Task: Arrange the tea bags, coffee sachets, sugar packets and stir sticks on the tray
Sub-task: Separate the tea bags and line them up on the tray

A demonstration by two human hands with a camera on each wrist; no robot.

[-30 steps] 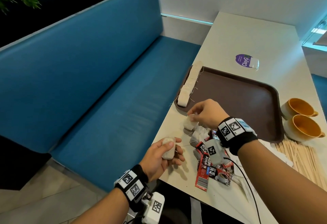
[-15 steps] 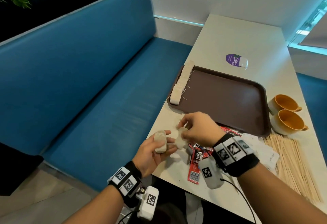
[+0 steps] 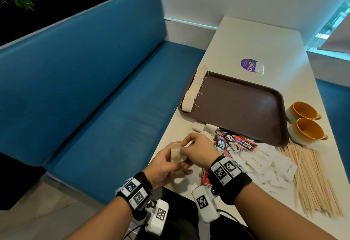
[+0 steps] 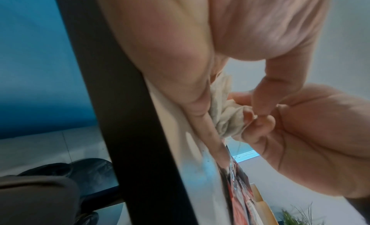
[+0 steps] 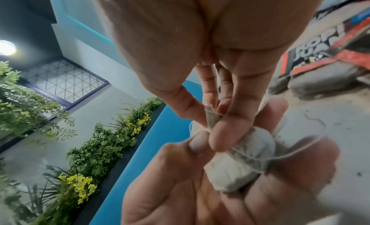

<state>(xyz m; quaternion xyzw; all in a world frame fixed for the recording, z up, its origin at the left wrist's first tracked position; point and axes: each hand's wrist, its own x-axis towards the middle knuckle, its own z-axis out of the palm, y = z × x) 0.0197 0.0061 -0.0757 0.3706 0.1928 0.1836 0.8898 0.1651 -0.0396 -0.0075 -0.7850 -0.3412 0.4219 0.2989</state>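
Left hand (image 3: 166, 166): cradles tea bag (image 3: 176, 154), thumb on top.
Right hand (image 3: 197, 151): fingertips pinch same bag.
Tray (image 3: 246, 105): tea-bag row (image 3: 193, 90) along left rim.

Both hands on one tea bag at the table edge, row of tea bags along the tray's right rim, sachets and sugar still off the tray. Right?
One slip: the row of tea bags lies along the left rim of the tray, not the right; the head view shows it. The rest holds: left hand and right hand both hold one tea bag, and the coffee sachets and sugar packets are off the tray.
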